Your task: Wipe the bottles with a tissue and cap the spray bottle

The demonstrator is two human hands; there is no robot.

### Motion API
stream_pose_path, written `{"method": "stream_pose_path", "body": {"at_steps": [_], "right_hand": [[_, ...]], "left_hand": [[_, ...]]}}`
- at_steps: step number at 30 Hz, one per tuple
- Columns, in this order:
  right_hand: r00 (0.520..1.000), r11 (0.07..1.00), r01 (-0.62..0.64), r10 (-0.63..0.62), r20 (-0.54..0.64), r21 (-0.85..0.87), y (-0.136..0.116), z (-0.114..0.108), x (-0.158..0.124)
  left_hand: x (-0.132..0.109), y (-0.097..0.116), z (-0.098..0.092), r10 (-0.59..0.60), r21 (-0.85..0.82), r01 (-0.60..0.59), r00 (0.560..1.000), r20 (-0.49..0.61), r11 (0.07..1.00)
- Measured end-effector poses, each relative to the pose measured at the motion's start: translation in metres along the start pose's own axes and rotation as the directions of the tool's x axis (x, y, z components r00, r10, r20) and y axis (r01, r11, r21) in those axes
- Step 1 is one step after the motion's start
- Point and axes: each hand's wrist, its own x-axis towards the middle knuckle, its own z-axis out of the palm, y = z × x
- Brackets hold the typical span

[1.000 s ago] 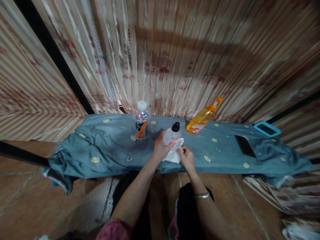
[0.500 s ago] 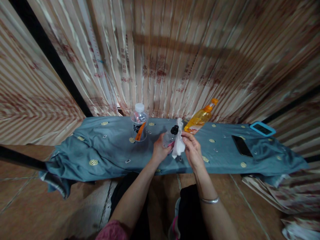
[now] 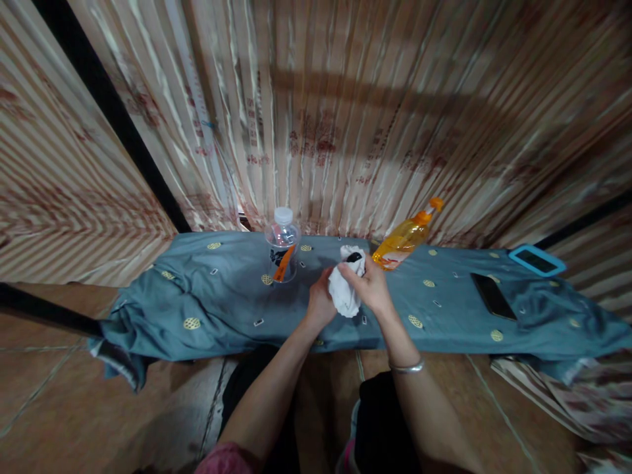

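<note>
Between my hands is a small bottle with a black cap (image 3: 353, 257), its body mostly hidden under a white cloth (image 3: 344, 293). My left hand (image 3: 322, 301) is closed round the bottle's left side. From the right, my right hand (image 3: 369, 283) presses the cloth against the bottle, just below the cap. A clear bottle with a white cap and orange-and-black label (image 3: 283, 253) stands to the left. Right of my hands, an orange pump bottle (image 3: 402, 242) leans to the right in view.
A blue-grey patterned cloth (image 3: 222, 303) covers the long bench. At its right lie a black phone (image 3: 494, 296) and a light-blue framed device (image 3: 537, 261). Striped curtains (image 3: 316, 118) hang behind. Dark poles (image 3: 113, 125) stand at the sides.
The white cloth, held beside the bottle before, now wraps over it. My right hand has closed in on the bottle. The whole view has shifted slightly.
</note>
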Motion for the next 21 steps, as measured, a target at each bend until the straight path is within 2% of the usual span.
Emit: {"method": "stream_pose_path", "body": {"at_steps": [4, 12, 17, 21], "right_hand": [[0.999, 0.999, -0.038, 0.038, -0.006, 0.004, 0.005, 0.011, 0.01], [0.964, 0.991, -0.132, 0.125, -0.234, -0.014, 0.004, 0.026, -0.013], [0.941, 0.993, -0.119, 0.119, -0.316, 0.02, 0.006, 0.032, -0.025], [0.936, 0.994, -0.088, 0.103, -0.336, 0.058, 0.01, 0.035, -0.036]], "left_hand": [[0.0, -0.004, 0.0, -0.019, -0.024, 0.02, 1.0, 0.018, 1.0], [-0.006, -0.007, 0.005, 0.046, -0.14, -0.039, 0.998, 0.049, 0.989], [-0.009, -0.018, 0.01, 0.061, -0.235, -0.045, 0.996, 0.063, 0.971], [-0.01, -0.03, 0.012, 0.023, -0.223, -0.002, 0.995, 0.092, 0.975]]}}
